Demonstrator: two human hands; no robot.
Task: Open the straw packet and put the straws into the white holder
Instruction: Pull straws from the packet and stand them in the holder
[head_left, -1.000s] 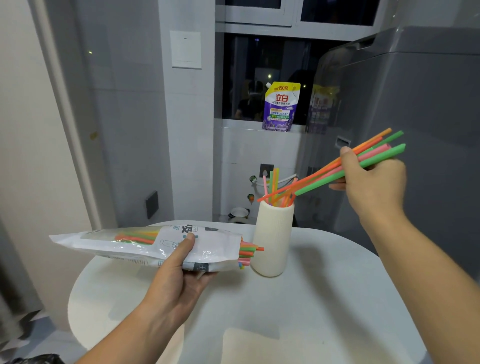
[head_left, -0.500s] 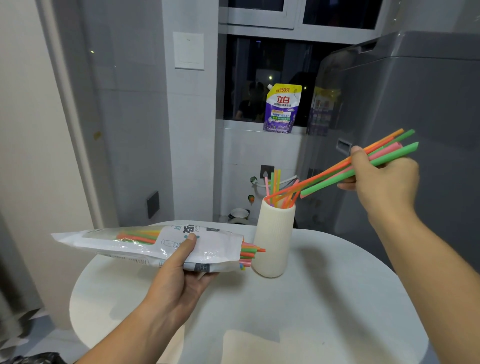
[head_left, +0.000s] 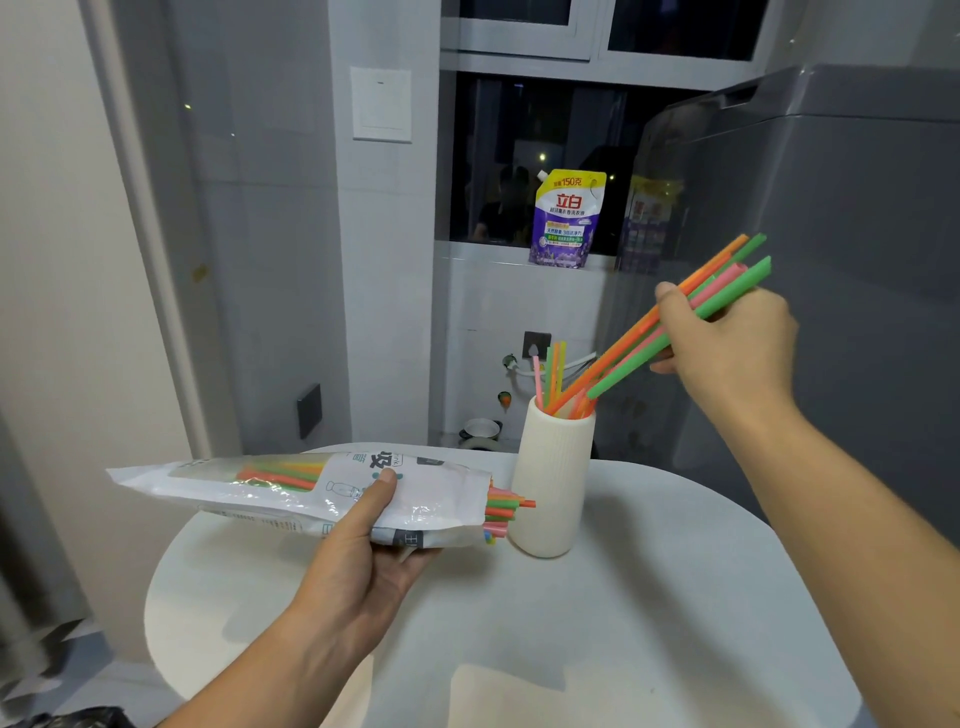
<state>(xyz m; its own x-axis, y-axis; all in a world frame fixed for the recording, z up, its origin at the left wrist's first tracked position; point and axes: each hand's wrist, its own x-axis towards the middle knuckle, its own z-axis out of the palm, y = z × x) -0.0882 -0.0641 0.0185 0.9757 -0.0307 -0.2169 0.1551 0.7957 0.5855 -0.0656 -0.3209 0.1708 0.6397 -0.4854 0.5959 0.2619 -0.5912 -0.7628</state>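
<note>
Here, over the table (head_left: 675, 597), the opened straw packet (head_left: 291, 493), part full, is gripped by the left hand (head_left: 363, 561) at 9 o'clock of the white holder (head_left: 553, 483). A straw bundle (head_left: 639, 338), pinched by the right hand (head_left: 737, 348), is angled in from 2 o'clock. The task is judged midway.

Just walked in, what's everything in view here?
table: one, white, round
white holder: one, white, upright on the table
standing straws: a few, mixed colours, in the holder
loose straws: a bunch, orange, green and pink, lower ends at the holder's mouth
straw packet: one, white, above the table, open end facing the holder
detergent pouch: one, purple and yellow, window ledge
wall switch: one, white, left of the window
left hand: one, grips the straw packet
right hand: one, pinches the loose straws
</note>
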